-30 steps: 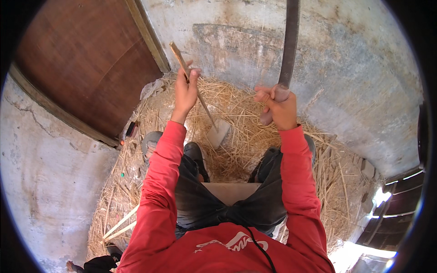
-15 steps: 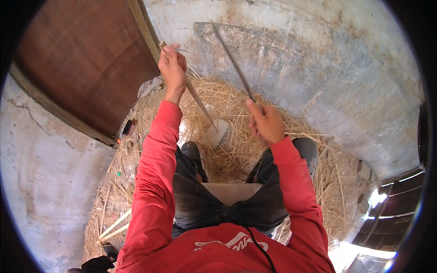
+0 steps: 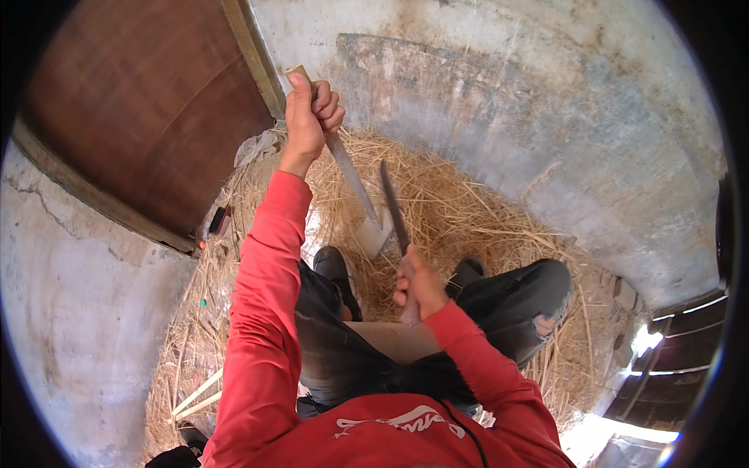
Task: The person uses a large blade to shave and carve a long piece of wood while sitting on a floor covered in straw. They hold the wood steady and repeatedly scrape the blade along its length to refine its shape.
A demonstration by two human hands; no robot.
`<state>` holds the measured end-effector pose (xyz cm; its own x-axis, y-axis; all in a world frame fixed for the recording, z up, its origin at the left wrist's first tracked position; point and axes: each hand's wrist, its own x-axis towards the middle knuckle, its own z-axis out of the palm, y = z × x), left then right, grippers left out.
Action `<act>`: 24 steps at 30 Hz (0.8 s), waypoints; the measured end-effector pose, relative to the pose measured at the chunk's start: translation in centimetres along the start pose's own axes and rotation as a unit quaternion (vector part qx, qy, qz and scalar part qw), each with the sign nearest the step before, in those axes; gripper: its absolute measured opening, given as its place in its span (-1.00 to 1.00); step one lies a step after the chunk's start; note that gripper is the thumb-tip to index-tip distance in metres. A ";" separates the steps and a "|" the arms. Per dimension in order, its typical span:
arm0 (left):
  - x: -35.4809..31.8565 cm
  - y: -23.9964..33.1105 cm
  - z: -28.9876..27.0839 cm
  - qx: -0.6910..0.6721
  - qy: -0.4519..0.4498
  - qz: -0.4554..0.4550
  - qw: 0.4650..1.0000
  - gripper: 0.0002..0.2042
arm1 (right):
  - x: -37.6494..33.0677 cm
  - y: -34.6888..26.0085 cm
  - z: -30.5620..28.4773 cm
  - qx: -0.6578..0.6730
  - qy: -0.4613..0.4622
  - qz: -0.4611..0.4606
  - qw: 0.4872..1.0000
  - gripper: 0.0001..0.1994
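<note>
Okay, looks mid-work. Left hand [image 3: 314, 115], upper left of centre: grip curled round the top of the stick [image 3: 353, 176], thumb up near its end. The stick slants down towards frame centre, its low end seemingly on the pale block [image 3: 371, 239]. Right hand [image 3: 421, 281], just below centre: grip wrapped round the handle of the long knife [image 3: 394, 204], blade pointing up and a bit left. In view, the blade sits right of the stick, a gap between them; no cut being made right now, as far as I can tell.

Done: stick is propped, knife is in hand, and straw-like strips [image 3: 449, 183] cover the floor through the middle; can't tell whether any came off this stick. Stick is in one piece over the length that shows; its finish is too small to judge. Two pale slats [image 3: 195, 398] lie lower left, well apart, untouched. Left to do: my guess, more work on this stick; how much, can't say.
</note>
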<state>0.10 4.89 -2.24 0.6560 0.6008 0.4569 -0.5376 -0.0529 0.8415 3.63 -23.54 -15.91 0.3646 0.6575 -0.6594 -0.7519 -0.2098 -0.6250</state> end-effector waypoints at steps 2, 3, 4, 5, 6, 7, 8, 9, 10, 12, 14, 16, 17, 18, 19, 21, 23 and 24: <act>0.3 -0.2 -0.8 -0.019 0.004 -0.006 1.000 -0.32 | -2.0 -4.5 0.8 -0.048 -0.044 -0.115 0.991 -0.46; 0.2 -0.3 -1.1 -0.010 0.002 -0.019 1.000 -0.31 | -3.0 -6.9 1.5 -0.052 -0.046 -0.198 0.978 -0.42; 0.4 -0.2 -1.1 -0.007 0.000 -0.029 1.000 -0.30 | -4.1 -9.4 2.3 -0.061 -0.044 -0.283 0.956 -0.37; 0.6 -0.2 -1.2 0.001 -0.001 -0.037 0.999 -0.29 | -4.6 -11.6 3.0 0.001 -0.064 -0.367 0.928 -0.37; 0.7 -0.3 -1.2 0.007 0.002 -0.037 0.999 -0.29 | -4.9 -12.9 3.5 0.062 -0.083 -0.448 0.888 -0.37; 0.8 -0.5 -1.1 0.014 0.007 -0.037 0.999 -0.29 | -5.0 -12.8 3.7 0.099 -0.137 -0.462 0.871 -0.37; 0.9 -0.5 -0.8 0.019 0.010 -0.036 0.999 -0.29 | -5.4 -12.3 4.1 0.134 -0.189 -0.475 0.849 -0.37; 1.1 -0.6 -0.4 0.028 0.007 -0.036 0.999 -0.29 | -5.8 -11.6 4.4 0.170 -0.239 -0.488 0.822 -0.37; 1.2 -0.6 0.0 0.038 0.005 -0.035 0.999 -0.28 | -4.9 -8.4 4.6 0.168 -0.198 -0.453 0.853 -0.39; 1.8 -1.2 1.4 0.032 -0.009 -0.035 0.999 -0.29 | -1.7 -0.2 0.8 0.010 -0.117 -0.292 0.949 -0.40; 1.6 -2.1 0.5 -0.013 0.032 -0.038 0.999 -0.31 | -0.5 2.1 -0.9 -0.124 -0.066 -0.100 0.985 -0.40; 0.3 -6.9 -1.1 0.000 0.079 -0.015 0.997 -0.34 | -0.8 1.2 -1.5 -0.086 -0.023 -0.007 0.996 -0.42; 0.0 -7.3 -1.1 -0.014 0.084 -0.022 0.996 -0.34 | -1.5 -1.0 -1.2 -0.067 -0.019 -0.046 0.996 -0.44; -0.8 -6.9 -2.0 -0.022 0.089 -0.034 0.995 -0.34 | -2.5 -3.7 0.0 -0.044 -0.017 -0.081 0.996 -0.46; -1.0 -6.5 -2.6 -0.029 0.093 -0.039 0.994 -0.34 | -2.9 -6.1 1.0 -0.064 -0.010 -0.159 0.985 -0.45; -0.5 -5.0 -1.6 -0.025 0.087 -0.031 0.995 -0.33 | -4.2 -10.1 0.9 -0.062 -0.006 -0.282 0.957 -0.42; 0.2 -2.9 -0.3 -0.016 0.058 -0.027 0.998 -0.32 | -5.6 -12.6 1.2 0.001 -0.065 -0.371 0.926 -0.40; 0.3 -1.8 0.0 -0.007 0.051 -0.014 0.999 -0.32 | -6.7 -13.1 1.6 0.037 -0.113 -0.407 0.906 -0.40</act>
<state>1.24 5.21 -3.58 0.6136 0.6807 0.4001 -0.5270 -0.0242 0.8495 10.12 -24.07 -2.65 0.6997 0.7052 0.1148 -0.3216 0.4543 -0.8308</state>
